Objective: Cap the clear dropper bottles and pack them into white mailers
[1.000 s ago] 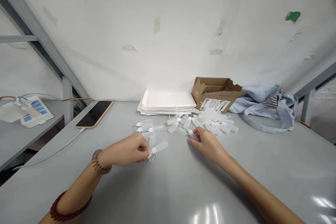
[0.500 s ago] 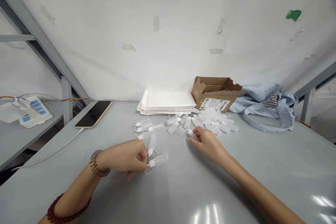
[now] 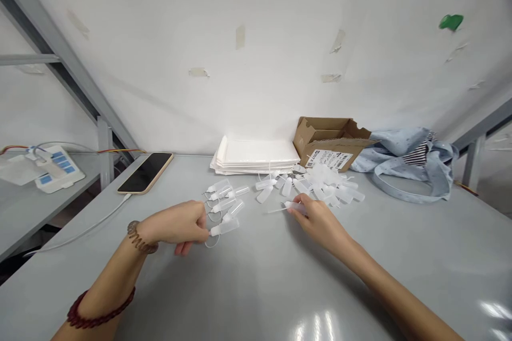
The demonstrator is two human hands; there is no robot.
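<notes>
The fingers (image 3: 202, 232) of the left hand (image 3: 174, 224) are nearly closed, thumb and forefinger drawn together at the tip of a bottle (image 3: 226, 226), while other fingers curl loosely beneath the palm. That bottle lies tilted on the table (image 3: 256, 282), its body pointing away from the hand and a thin cap strap looping below its neck. Just beyond it is a small group of similar bottles (image 3: 224, 204), some overlapping, with their tips mostly toward the left. The fingers of the right hand (image 3: 320, 218) are partly curled, with a narrow gap that is filled by a second bottle (image 3: 296, 206), gripped along its body; a thin strip extends from its tip toward the left. Behind the right hand lies a loose pile (image 3: 326, 178) of clear bottles, in front of an open carton (image 3: 332, 141) with a white label. White envelopes (image 3: 258, 154) are stacked beside the carton, against the wall (image 3: 260, 85). At the far left of the table lies a phone (image 3: 146, 172) with a cable (image 3: 94, 226) plugged in; blue cloth (image 3: 404, 162) is bunched at the right.
</notes>
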